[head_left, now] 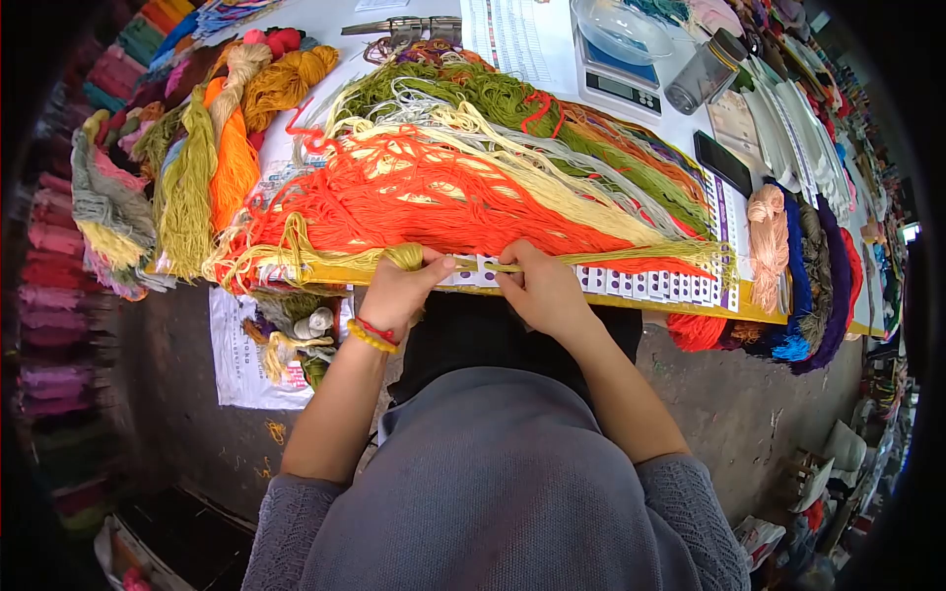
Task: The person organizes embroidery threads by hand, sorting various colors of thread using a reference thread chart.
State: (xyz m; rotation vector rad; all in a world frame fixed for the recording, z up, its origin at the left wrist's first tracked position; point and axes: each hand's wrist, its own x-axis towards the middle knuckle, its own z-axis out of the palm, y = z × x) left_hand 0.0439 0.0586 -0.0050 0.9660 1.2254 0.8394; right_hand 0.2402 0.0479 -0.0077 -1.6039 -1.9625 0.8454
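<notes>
My left hand [397, 294] is closed around a small bundle of yellow-olive thread [403, 257] at the table's front edge. A strand of it runs across to my right hand [548, 292], whose thumb and fingers pinch it. Between and beneath the hands lie white cards with punched holes [641, 284], lined up along the edge. Just behind them spreads a wide fan of red thread [424, 202], with cream thread [547, 202] and green thread [483, 97] layered farther back. The exact spot where the strand meets a card is too small to make out.
Skeins, among them an orange one [233, 167], hang at the left; a pink skein [768, 246] and darker ones hang at the right. Behind are a digital scale [619, 87], a clear jar [706, 73] and a black phone [722, 163]. A printed sheet [505, 39] lies at the back.
</notes>
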